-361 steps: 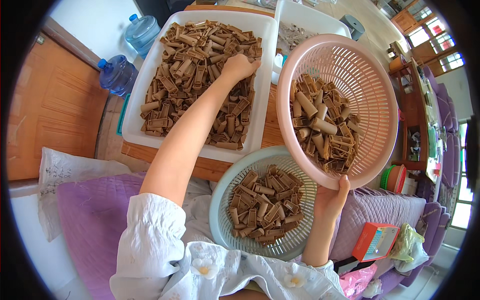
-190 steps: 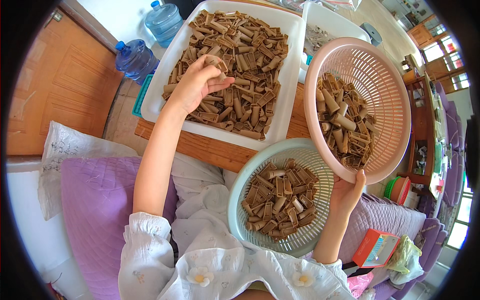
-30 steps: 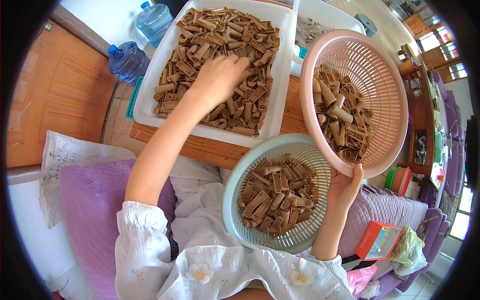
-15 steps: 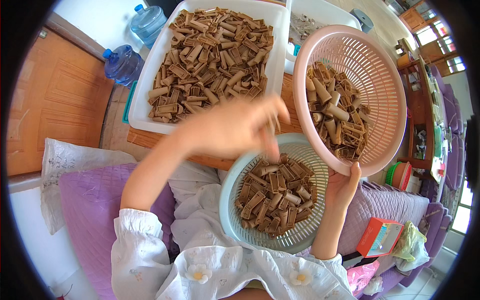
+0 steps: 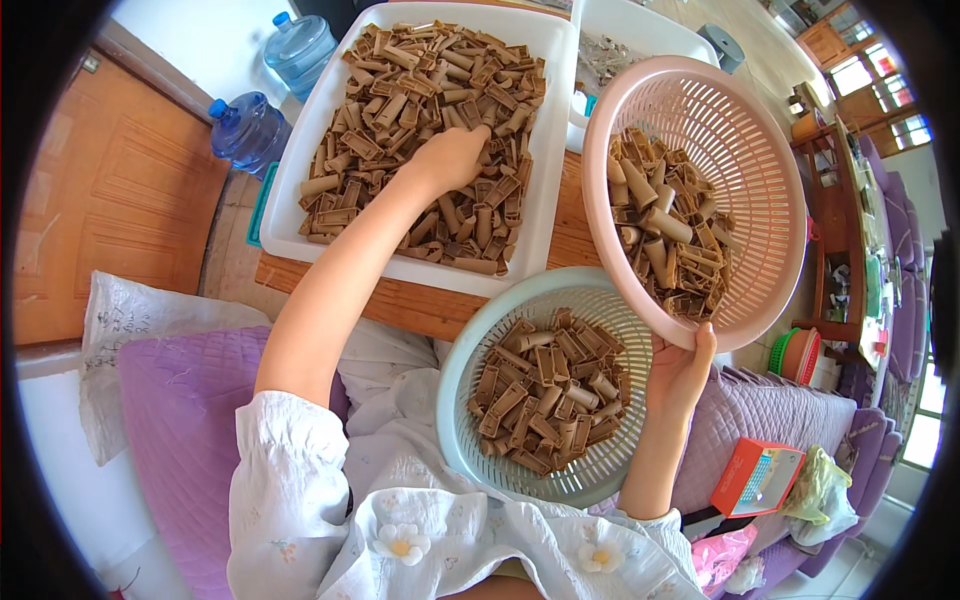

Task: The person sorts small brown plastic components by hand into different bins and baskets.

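Observation:
A white tray (image 5: pixel 552 130) holds a thick layer of brown half-tube plastic pieces (image 5: pixel 425 75). Into that layer reaches my left hand (image 5: pixel 452 162), its fingers curled closed among the pieces. What sits between its fingertips is hidden. My right hand (image 5: pixel 677 375) grips the lower rim of a pink basket (image 5: pixel 775 180), thumb up along the outside. This basket is tilted toward me, with similar brown pieces heaped at its left side. Close in front of me, a pale green basket (image 5: pixel 455 420) holds more brown pieces, partly overlapped by the pink one.
The tray and pink basket are at a wooden table (image 5: pixel 570 225). A second white tray (image 5: pixel 650 35) with small clear bits lies behind. Two blue water jugs (image 5: pixel 250 130) stand at the left near a wooden door (image 5: pixel 120 190). A red box (image 5: pixel 757 478) rests on the purple seat at right.
My left hand has gone from above the green basket up and away into the white tray, and its fingers have closed. My right hand keeps its hold on the pink basket.

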{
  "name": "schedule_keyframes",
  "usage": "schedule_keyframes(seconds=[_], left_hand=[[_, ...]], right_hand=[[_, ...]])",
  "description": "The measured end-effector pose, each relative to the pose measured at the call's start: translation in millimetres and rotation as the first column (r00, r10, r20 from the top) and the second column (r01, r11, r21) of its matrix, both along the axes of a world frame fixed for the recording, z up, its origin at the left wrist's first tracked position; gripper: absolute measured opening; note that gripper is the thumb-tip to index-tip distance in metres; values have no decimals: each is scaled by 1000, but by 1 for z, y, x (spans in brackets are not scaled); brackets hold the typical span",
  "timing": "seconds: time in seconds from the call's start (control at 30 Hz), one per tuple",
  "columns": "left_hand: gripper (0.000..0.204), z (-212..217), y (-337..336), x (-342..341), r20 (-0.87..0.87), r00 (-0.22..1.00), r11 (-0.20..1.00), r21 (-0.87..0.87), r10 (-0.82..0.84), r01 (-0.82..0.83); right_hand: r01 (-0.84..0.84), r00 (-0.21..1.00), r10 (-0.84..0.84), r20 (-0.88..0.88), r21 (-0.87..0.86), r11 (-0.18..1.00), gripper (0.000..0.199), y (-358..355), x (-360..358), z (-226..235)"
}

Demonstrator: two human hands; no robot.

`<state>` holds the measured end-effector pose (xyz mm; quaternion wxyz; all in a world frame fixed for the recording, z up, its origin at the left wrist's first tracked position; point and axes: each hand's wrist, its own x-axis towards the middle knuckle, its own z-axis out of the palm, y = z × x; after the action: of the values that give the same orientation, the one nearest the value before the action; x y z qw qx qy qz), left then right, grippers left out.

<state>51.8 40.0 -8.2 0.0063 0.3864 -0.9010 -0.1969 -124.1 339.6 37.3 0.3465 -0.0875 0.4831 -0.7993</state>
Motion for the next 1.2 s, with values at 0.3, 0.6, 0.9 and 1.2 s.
schedule_keyframes(seconds=[0.3,0.6,0.9,1.2], left_hand=[[24,29,25,-7,-146,981,941,329,129,-75],[31,46,27,-3,-94,987,984,134,129,-116],[20,21,47,-17,-100,991,986,131,-89,102],[25,21,31,-8,-219,967,966,246,131,-75]], right_hand=[[11,1000,-11,18,4,1000,27,-2,2,4],[-19,1000,19,-7,-6,1000,38,2,-2,-1],[-13,1000,14,13,-25,1000,32,4,-3,-3],[-7,1000,7,5,-10,1000,31,0,0,0]])
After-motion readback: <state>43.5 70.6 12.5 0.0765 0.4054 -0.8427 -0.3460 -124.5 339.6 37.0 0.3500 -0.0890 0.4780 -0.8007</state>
